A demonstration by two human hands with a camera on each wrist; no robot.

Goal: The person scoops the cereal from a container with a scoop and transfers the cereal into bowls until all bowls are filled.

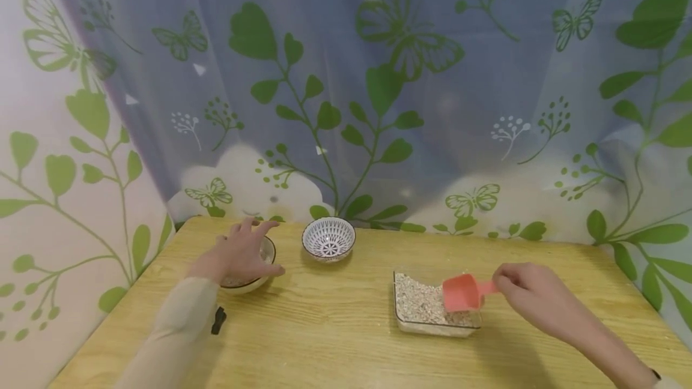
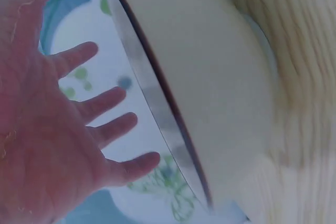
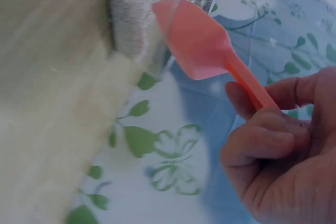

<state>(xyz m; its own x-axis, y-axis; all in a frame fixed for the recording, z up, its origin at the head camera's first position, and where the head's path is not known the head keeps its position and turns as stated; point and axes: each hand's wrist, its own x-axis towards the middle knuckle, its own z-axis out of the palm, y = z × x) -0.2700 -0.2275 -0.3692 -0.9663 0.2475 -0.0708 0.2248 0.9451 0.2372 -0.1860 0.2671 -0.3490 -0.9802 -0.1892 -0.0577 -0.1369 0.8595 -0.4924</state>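
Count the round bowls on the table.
2: the cream bowl, partly hidden by the left hand in the head view, and the patterned bowl near the back edge of the table. No others visible.

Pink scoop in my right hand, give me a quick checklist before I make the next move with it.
1. Pink scoop held: ok, the right hand grips its handle.
2. Scoop loaded: cannot tell.
3. Flakes available: ok, plenty show in the clear container.
4. Patterned bowl upright: ok, its opening faces up.
5. Left bowl unobstructed from above: not ok, the left hand hides part of it in the head view.
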